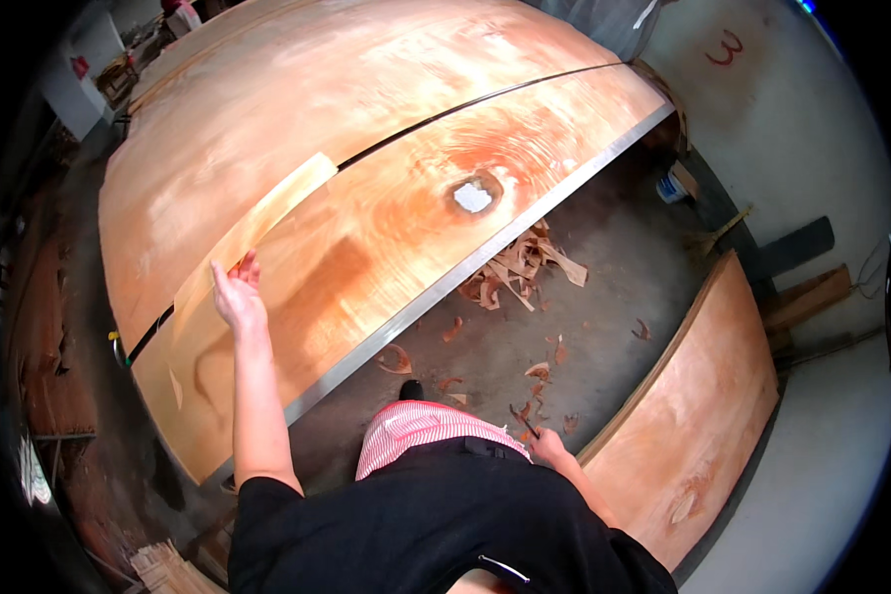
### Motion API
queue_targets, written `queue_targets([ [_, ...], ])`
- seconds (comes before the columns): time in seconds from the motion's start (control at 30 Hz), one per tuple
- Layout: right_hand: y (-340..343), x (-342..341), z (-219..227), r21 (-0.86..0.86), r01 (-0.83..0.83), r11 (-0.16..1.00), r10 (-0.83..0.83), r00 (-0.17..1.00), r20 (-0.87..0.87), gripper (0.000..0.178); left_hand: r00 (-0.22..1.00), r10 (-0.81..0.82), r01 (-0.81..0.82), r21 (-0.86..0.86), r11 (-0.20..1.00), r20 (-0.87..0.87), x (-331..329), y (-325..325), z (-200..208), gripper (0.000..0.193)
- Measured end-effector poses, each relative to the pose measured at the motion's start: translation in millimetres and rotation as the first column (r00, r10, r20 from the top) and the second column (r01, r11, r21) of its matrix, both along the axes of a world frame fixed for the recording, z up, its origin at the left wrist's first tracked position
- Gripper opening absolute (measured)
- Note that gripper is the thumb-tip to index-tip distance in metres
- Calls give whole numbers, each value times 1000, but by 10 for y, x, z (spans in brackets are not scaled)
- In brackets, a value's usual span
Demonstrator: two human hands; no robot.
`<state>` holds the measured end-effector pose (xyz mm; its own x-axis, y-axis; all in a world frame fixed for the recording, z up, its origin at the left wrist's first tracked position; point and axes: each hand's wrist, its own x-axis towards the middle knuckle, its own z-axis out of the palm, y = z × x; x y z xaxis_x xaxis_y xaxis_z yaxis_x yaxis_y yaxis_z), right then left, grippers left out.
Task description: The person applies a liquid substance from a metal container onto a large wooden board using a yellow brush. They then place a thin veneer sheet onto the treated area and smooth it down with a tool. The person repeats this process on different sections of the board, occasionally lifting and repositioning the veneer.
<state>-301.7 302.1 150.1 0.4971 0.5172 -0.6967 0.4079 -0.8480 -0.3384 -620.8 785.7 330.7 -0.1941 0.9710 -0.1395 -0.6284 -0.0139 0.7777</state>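
Note:
My left hand (240,292) reaches over a large sheet of wood veneer (396,238), fingers apart. It touches or hovers just above a long pale veneer strip (292,198) lying across a dark slot (445,109) in the work surface; I cannot tell which. Low at my right side, my right hand (554,450) is closed around a thin dark tool (531,430), perhaps a knife, whose working end is hard to make out. A dark-rimmed hole (473,195) with something white in it shows in the near sheet.
A metal edge (416,309) runs along the table's near side. Veneer scraps (515,262) are heaped on the floor, with others scattered around. To my right stands a veneer stack (698,416). A small white-and-blue bucket (673,186) sits by the wall (762,109).

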Motion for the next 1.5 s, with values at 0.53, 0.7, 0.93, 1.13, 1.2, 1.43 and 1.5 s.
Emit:
queue_targets([
  [0.53, 3037, 2528, 384, 559, -67, 827, 234, 944, -234, 22, 967, -224, 255, -424, 869, 121, 3458, 424, -1470, 30],
  [0.7, 4119, 3124, 572, 369, -43, 928, 276, 746, -606, 34, 978, -165, 207, -639, 741, 126, 4102, 6, -1847, 33],
  [0.93, 4786, 3333, 180, 285, 244, 927, 11, 741, -671, 20, 848, -487, 479, -693, 539, 207, 4273, -212, -1794, 49],
  [1.13, 4771, 3352, 185, 313, 154, 937, 63, 807, -588, 17, 693, -655, 469, -501, 727, -302, 4140, -76, -1477, 30],
  [1.2, 4770, 3353, 139, 357, 143, 923, 77, 840, -537, 17, 554, -277, 80, -281, 956, -785, 4095, 106, -1528, 23],
  [1.43, 4731, 3406, -20, 546, -88, 833, 284, 915, -287, 20, -291, 20, 199, -40, 979, -957, 3914, 235, -1765, 46],
  [1.5, 4742, 3399, 60, 461, -240, 854, 372, 902, -219, 17, -332, -29, 50, -48, 998, -943, 3780, 186, -1775, 51],
])
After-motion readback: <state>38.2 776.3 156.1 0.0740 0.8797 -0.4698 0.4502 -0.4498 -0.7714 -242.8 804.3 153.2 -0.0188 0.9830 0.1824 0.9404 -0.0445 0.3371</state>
